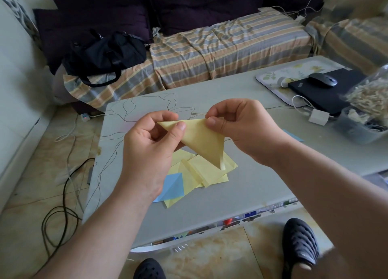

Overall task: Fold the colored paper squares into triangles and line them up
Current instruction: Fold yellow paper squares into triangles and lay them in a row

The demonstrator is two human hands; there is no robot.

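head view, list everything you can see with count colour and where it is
held paper: one, yellow, folded to a triangle, in the air above the table
paper pile: several yellow pieces and one blue, on the table under the held paper
blue sheet: one, table, mostly hidden by the right arm
table: one, grey
tray: one, floral, far right of table
laptop: one, black, on the tray
mouse: one, dark grey, on the laptop
charger: one, white
bag: one, black, on the striped sofa
shoes: two, black, floor
hands: left and right pinch the held paper's upper corners

Bare table [241,114] beyond paper pile [197,173], tray [270,83] far right
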